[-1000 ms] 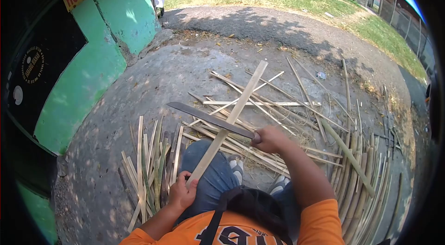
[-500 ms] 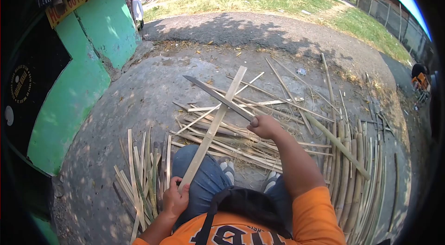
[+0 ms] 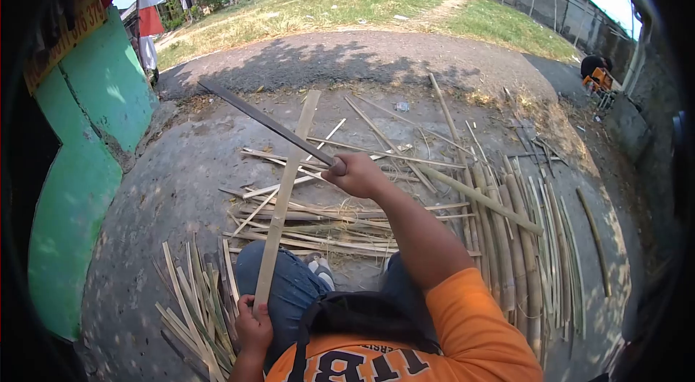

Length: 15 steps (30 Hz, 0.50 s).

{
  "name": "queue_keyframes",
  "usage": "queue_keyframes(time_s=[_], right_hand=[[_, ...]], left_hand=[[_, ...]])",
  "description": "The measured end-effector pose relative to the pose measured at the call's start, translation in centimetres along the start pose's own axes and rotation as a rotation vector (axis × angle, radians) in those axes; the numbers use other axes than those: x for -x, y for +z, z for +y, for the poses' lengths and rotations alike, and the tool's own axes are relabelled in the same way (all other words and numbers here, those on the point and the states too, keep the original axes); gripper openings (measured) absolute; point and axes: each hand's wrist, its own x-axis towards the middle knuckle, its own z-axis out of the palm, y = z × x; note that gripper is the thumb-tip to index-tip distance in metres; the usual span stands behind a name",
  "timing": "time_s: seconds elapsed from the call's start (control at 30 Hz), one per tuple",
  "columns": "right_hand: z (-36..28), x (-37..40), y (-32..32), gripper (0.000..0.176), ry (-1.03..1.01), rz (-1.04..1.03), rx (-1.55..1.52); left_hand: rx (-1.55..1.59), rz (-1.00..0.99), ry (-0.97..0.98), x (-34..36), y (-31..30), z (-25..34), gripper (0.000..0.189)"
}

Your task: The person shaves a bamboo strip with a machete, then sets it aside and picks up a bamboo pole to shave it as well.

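Observation:
My right hand (image 3: 357, 176) is closed round the wooden handle of a machete (image 3: 253, 116), whose long dark blade points up and to the left. The blade passes over the upper part of a flat, pale bamboo strip (image 3: 278, 219). Low on the left, my left hand (image 3: 253, 325) grips the near end of this strip, thumb on its face. The strip slants away from me past my left knee (image 3: 281, 270). Below the blade, a pile of split bamboo strips (image 3: 347, 237) lies across the ground in front of my feet.
More split strips (image 3: 192, 302) lie bundled at my left. Thicker bamboo poles (image 3: 499, 259) lie along my right, with a long pole (image 3: 478, 197) slanting over them. A green wall (image 3: 79, 215) stands at the left. Another person (image 3: 598, 74) crouches far right, beyond the paving.
My view has swung to the right, so the scene sits further left. The machete appears larger and higher, its tip further out to the left. Both hands keep their hold.

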Motion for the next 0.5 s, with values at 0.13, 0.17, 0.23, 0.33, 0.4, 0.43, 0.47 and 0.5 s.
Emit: queue_keyframes(time_s=[0.13,0.17,0.23,0.33,0.4,0.43,0.47,0.5], right_hand=[[-1.8,0.3,0.5,0.041,-0.094,0.157,-0.246],[-2.4,0.7,0.3,0.041,-0.091,0.166,-0.303],[-1.6,0.5,0.7,0.040,-0.045,0.156,-0.348],[0.4,0.8,1.3,0.039,0.004,0.208,-0.413],[1.0,1.0,1.2,0.038,0.037,0.267,-0.404],[1.1,1.0,1.1,0.037,0.060,0.293,-0.374],[1.1,1.1,1.0,0.036,0.085,0.318,-0.345],[1.1,1.2,1.1,0.036,0.091,0.330,-0.350]], left_hand=[[0.012,-0.018,-0.006,0.1,-0.3,0.4,0.043],[-0.001,-0.011,0.006,0.2,-0.5,0.5,0.043],[-0.023,0.001,0.029,0.1,-0.4,0.8,0.043],[-0.009,0.002,0.027,0.1,-0.5,1.0,0.042],[0.041,-0.014,0.033,0.1,-0.7,1.1,0.042],[0.066,-0.020,0.034,0.2,-0.7,1.2,0.042],[0.056,-0.032,0.028,0.2,-0.9,1.3,0.042],[0.049,-0.043,0.023,0.1,-1.2,1.6,0.041]])
